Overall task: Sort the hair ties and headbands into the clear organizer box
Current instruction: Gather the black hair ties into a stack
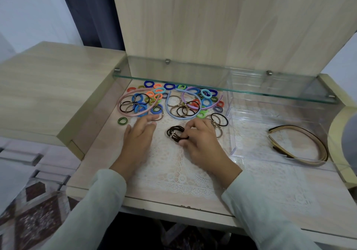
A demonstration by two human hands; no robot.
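The right hand (201,140) is pinching a bundle of black hair ties (176,133) on the tabletop (173,174), apparently gathering them, while the left hand (139,134) is lying flat, fingers loose, near the colourful pile (173,99); the bundle is likely needing carrying rightward into the clear organizer box (251,149).

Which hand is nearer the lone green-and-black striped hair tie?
Left. The left hand rests just right of the green-and-black striped hair tie; the right hand is farther right, gripping a bundle of dark brown hair ties.
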